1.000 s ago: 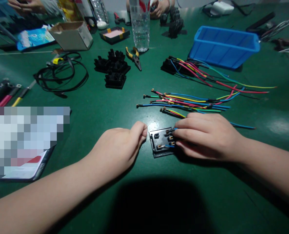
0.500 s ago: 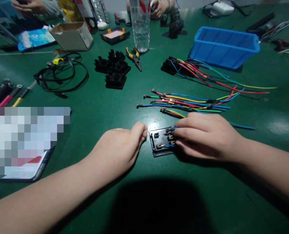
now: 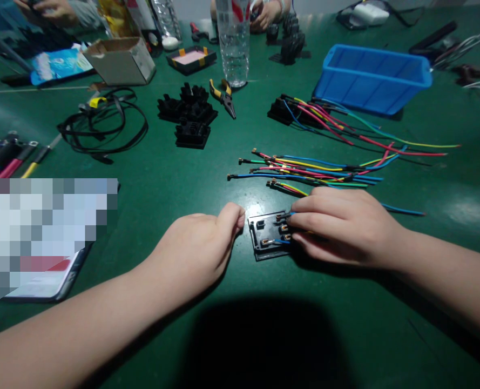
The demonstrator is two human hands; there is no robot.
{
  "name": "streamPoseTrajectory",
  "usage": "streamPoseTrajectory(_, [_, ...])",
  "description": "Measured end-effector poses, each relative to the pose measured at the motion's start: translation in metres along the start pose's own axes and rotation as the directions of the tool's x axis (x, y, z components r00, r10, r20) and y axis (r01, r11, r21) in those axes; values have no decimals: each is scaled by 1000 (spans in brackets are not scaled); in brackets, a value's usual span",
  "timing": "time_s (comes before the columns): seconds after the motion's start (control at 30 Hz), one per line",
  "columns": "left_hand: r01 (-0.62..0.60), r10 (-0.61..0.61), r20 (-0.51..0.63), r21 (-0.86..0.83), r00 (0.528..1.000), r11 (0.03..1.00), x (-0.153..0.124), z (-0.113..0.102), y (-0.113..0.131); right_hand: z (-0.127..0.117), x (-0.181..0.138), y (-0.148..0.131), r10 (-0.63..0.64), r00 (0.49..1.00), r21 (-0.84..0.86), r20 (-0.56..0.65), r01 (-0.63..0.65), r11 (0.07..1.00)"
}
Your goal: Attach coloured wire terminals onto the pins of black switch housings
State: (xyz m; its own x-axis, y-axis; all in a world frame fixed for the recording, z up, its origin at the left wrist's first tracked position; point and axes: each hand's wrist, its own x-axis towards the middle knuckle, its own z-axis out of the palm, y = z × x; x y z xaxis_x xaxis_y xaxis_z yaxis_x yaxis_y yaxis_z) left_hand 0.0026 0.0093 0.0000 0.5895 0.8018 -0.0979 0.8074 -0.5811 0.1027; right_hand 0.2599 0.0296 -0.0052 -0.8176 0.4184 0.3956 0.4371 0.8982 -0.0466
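Observation:
A small black square housing (image 3: 266,237) with brass terminals lies flat on the green table (image 3: 183,173) near me. My right hand (image 3: 340,227) rests on its right side, fingers pressed together on a blue wire (image 3: 401,209) that runs out to the right. My left hand (image 3: 199,248) lies curled in a loose fist just left of the housing, thumb tip close to its corner, and I cannot see anything in it. Loose coloured wires (image 3: 304,170) with crimped ends lie just beyond the housing.
A blue plastic bin (image 3: 373,75) stands at the back right, with a wired black block (image 3: 282,111) before it. Black housings (image 3: 189,116), pliers (image 3: 223,97), a water bottle (image 3: 234,43), a cardboard box (image 3: 120,59) and coiled black cable (image 3: 102,124) lie further back. Other people's hands work at the far edge.

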Motion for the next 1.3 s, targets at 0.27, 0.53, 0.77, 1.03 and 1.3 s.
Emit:
streamPoseTrajectory(0.27, [0, 0, 12, 4, 1000, 1000, 1, -2, 1, -1, 1, 0, 7, 1000, 11, 6, -7, 1000])
streamPoseTrajectory(0.53, [12, -10, 34, -52, 999, 999, 0, -3, 2, 0, 1, 0, 11, 1000, 26, 2, -11, 1000])
streamPoseTrajectory(0.77, [22, -20, 23, -119, 1000, 993, -1, -6, 2, 0, 1, -1, 16, 1000, 31, 5, -16, 999])
streamPoseTrajectory(1.03, [45, -40, 44, -125, 998, 991, 1, -6, 2, 0, 1, 0, 20, 1000, 37, -3, -20, 999])
streamPoseTrajectory(1.3, [42, -36, 46, -125, 998, 991, 1, -8, 4, 0, 0, 0, 19, 1000, 38, -1, -19, 999])
